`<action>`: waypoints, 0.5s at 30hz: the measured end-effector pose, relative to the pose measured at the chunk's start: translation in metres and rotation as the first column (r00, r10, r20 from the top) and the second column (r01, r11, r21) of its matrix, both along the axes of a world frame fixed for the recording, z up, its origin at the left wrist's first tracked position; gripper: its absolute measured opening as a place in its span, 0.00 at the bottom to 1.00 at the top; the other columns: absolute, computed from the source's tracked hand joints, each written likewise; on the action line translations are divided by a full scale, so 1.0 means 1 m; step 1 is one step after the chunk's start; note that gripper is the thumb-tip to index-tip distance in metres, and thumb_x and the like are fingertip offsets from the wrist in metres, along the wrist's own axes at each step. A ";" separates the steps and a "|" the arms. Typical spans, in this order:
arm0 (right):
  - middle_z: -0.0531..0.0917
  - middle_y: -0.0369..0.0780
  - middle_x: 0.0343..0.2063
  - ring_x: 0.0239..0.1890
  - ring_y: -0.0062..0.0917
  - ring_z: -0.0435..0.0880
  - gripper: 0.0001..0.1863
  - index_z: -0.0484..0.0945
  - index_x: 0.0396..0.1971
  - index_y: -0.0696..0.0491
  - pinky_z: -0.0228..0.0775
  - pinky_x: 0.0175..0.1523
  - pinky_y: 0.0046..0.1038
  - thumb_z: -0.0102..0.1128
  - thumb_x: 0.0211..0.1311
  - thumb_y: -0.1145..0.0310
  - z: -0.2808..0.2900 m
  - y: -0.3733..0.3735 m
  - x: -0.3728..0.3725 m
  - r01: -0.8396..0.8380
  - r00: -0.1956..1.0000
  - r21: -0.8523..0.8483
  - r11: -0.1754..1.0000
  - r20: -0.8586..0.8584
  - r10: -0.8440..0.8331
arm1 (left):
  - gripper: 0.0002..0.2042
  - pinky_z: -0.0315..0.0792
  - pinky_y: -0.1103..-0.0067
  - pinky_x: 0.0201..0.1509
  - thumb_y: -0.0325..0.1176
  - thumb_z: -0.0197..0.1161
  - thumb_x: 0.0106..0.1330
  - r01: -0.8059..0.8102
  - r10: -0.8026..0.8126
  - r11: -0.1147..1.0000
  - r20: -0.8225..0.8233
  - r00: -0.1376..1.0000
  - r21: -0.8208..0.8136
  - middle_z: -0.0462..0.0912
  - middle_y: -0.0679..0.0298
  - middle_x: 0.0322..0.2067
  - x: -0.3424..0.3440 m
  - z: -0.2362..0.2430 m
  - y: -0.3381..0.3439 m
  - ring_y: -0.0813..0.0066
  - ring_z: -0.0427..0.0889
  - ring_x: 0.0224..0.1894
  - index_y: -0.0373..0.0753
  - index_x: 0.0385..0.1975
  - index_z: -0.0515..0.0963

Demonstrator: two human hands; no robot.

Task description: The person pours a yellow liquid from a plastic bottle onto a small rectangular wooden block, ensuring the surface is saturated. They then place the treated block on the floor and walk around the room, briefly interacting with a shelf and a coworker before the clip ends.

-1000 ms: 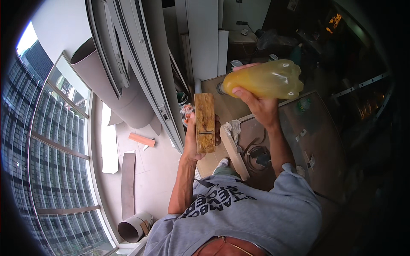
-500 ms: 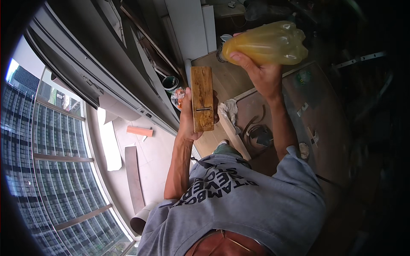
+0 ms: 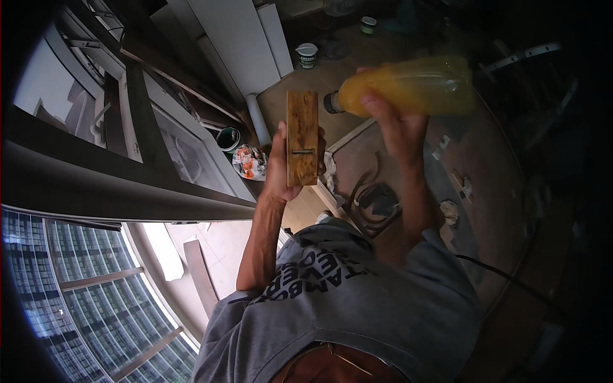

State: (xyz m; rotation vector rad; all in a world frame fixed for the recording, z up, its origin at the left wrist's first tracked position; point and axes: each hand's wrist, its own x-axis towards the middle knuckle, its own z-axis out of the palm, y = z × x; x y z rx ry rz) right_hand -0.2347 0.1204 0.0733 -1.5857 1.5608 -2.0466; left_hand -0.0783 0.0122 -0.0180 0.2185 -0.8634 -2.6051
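My left hand (image 3: 280, 159) grips a wooden plane (image 3: 302, 140) upright in the middle of the view, its narrow slot facing me and my fingers wrapped round its sides. To its upper right, my right hand (image 3: 396, 124) holds a plastic bottle of yellow liquid (image 3: 415, 83) on its side, thumb across the lower part. The bottle's dark neck points left, toward the plane's top but apart from it. The far end of the bottle is slightly blurred.
Door frames (image 3: 159, 121) fill the upper left. Beyond stand white boards (image 3: 236, 45), buckets (image 3: 307, 56) and a bag (image 3: 249, 161). Below right lie a board (image 3: 447, 191) and coiled strips (image 3: 370, 204). A large window (image 3: 83, 281) and pale floor (image 3: 217, 242) are at lower left.
The view has turned toward the darker room. The plane has risen in the picture, still in my left hand. The bottle went up, then came slightly down and right in the last half second.
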 end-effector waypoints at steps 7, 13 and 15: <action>0.80 0.44 0.40 0.42 0.24 0.79 0.14 0.75 0.39 0.62 0.72 0.47 0.25 0.63 0.51 0.78 -0.002 0.009 -0.050 0.123 0.991 -0.021 0.992 0.050 -0.122 | 0.32 0.68 0.79 0.28 0.62 0.36 0.66 0.095 -0.094 0.995 0.024 0.995 -0.037 0.73 0.64 0.27 -0.070 0.002 -0.008 0.76 0.72 0.26 0.34 0.44 0.70; 0.79 0.44 0.43 0.43 0.23 0.78 0.15 0.75 0.41 0.62 0.72 0.47 0.24 0.64 0.52 0.76 -0.004 0.025 -0.068 0.185 0.980 -0.085 0.979 0.092 -0.177 | 0.31 0.66 0.78 0.26 0.62 0.37 0.65 0.160 -0.157 0.986 0.075 0.985 -0.046 0.71 0.63 0.25 -0.119 0.010 -0.006 0.75 0.71 0.23 0.36 0.42 0.70; 0.79 0.44 0.44 0.44 0.24 0.78 0.16 0.74 0.43 0.62 0.71 0.48 0.25 0.63 0.53 0.76 -0.006 0.029 -0.070 0.211 0.976 -0.089 0.974 0.084 -0.203 | 0.31 0.68 0.76 0.27 0.62 0.37 0.65 0.154 -0.150 0.987 0.101 0.984 -0.038 0.73 0.62 0.27 -0.131 0.010 -0.005 0.74 0.72 0.25 0.36 0.43 0.70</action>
